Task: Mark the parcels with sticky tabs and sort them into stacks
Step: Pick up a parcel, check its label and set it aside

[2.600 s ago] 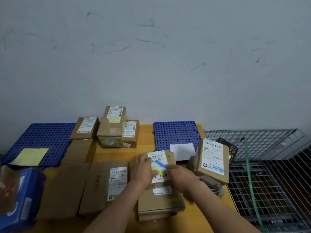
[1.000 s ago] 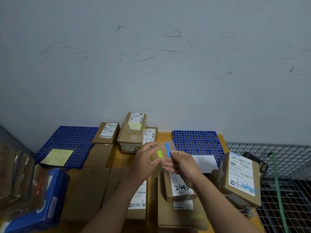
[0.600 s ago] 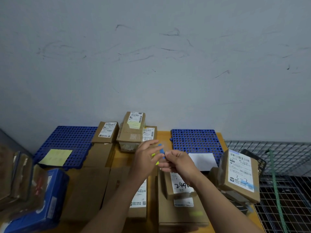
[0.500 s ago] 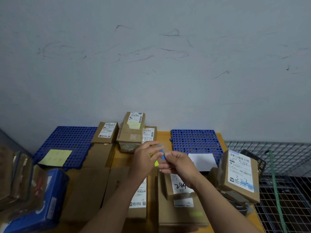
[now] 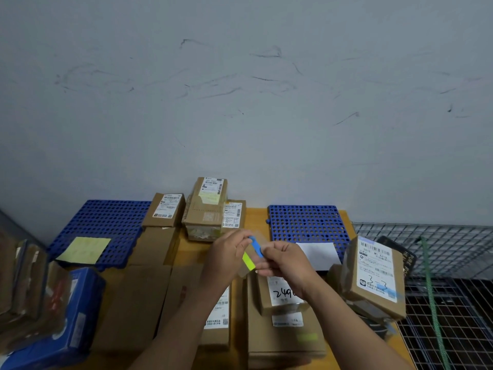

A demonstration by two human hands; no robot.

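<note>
Both hands meet above the table's middle over a clear sheet of sticky tabs [image 5: 249, 260] with a yellow-green strip. My left hand [image 5: 226, 259] pinches a blue tab [image 5: 256, 246] at its top end. My right hand [image 5: 285, 260] grips the sheet. Below them a small brown parcel [image 5: 282, 296] marked "249" lies on a larger brown parcel [image 5: 282, 340]. To the right a labelled parcel [image 5: 373, 276] with a blue tab tops a tilted stack.
Two blue perforated mats lie at the back, the left mat [image 5: 101, 225] with a yellow note [image 5: 84, 249], the right mat [image 5: 306, 222] with a white card [image 5: 318, 256]. Several parcels [image 5: 205, 206] stand against the wall. A blue box [image 5: 77, 313] is at left, a wire cage [image 5: 440, 303] at right.
The hands rose from the small parcel on the stack. The tab sheet came up between them, and the left hand's fingers are now curling the blue tab off it.
</note>
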